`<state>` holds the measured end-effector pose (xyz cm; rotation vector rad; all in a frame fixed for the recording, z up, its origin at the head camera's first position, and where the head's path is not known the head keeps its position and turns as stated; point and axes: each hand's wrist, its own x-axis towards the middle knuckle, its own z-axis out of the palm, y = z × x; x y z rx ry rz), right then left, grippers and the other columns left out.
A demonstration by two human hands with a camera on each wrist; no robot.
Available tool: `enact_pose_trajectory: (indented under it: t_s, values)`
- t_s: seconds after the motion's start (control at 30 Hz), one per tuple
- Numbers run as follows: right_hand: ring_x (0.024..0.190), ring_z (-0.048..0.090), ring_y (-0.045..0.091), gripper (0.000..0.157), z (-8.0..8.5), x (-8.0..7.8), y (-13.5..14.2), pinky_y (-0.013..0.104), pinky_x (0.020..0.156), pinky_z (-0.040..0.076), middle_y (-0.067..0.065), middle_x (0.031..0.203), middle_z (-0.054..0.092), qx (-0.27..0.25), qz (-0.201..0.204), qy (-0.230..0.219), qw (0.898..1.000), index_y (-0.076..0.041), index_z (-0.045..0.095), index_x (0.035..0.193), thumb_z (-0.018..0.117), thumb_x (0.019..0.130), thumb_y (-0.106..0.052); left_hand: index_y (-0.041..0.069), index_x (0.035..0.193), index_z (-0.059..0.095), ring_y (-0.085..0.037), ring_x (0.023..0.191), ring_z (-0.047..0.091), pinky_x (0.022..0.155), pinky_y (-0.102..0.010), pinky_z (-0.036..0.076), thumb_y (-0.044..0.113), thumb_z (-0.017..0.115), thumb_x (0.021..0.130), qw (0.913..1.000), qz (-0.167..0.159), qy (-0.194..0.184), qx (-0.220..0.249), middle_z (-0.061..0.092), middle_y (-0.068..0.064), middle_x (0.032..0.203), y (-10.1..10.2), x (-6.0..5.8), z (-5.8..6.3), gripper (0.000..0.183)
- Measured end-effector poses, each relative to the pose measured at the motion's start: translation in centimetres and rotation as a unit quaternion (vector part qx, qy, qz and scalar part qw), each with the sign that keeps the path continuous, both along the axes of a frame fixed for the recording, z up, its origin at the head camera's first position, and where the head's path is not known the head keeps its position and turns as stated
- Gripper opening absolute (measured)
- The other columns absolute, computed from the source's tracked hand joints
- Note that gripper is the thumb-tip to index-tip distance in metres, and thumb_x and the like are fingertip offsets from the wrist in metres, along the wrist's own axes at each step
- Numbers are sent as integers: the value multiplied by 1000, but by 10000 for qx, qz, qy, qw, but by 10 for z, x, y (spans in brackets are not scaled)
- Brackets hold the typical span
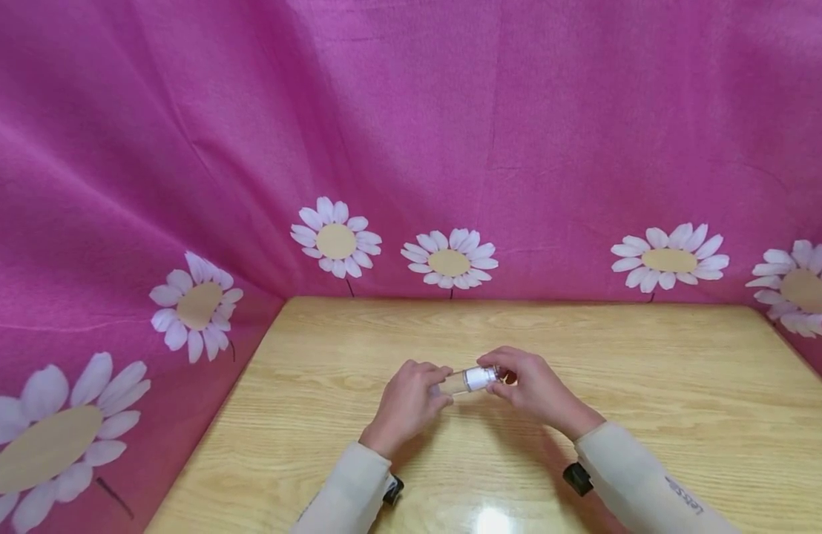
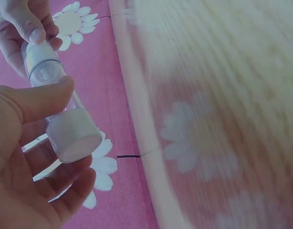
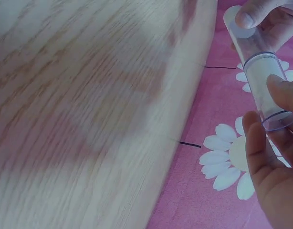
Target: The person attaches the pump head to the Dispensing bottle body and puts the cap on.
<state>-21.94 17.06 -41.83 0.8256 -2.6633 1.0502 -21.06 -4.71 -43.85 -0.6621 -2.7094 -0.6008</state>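
A slim clear cosmetic bottle [image 1: 457, 383] is held over the table between both hands, tilted slightly up toward the right. My left hand [image 1: 409, 400] grips its lower end, thumb along the side; the white base [image 2: 75, 136] shows close in the left wrist view. At the other end my right hand [image 1: 534, 384] pinches the clear cap [image 3: 276, 120] between thumb and fingers. Inside that cap is a white part [image 1: 478, 378], and a thin ring marks where cap and body meet.
The wooden table [image 1: 317, 445] has a glossy, light-grained top. A pink cloth [image 1: 551, 148] printed with white daisies hangs behind it and along the sides. Dark wrist cameras [image 1: 577, 479] sit at the pale sleeves [image 1: 634, 467].
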Motion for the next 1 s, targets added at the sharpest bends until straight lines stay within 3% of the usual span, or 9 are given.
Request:
enact_pose_trajectory:
  t_s: [0.4,0.63,0.87,1.0]
  values:
    - [75,58,7,34,4,-5,0,17,63,49,4,105,67,-32,33,-45,10000,-10,67,108,73,75,-7,15,111,67,-13,85,53,72,-22,45,21,75,75,9991,-12,-252,350,67,1,101,4,1,5,38]
    - [76,58,7,35,1,-5,-1,22,67,52,4,101,66,-227,56,154,9996,-8,65,107,73,74,-3,19,104,68,-11,79,56,67,-23,44,30,75,73,9999,71,22,-80,66,4,91,8,1,5,33]
    - [77,57,7,41,1,-2,-4,27,64,51,1,99,64,-51,179,165,9997,-10,60,115,71,76,-8,18,100,68,-9,79,55,65,-22,44,34,74,74,9988,180,-447,-25,65,5,88,10,0,0,31]
    - [80,59,10,43,2,-2,0,29,64,49,2,104,64,17,208,-34,9998,-10,56,120,69,79,-14,18,99,69,-10,79,55,65,-23,44,34,75,73,9987,233,-442,9,65,5,87,9,-2,-2,32]
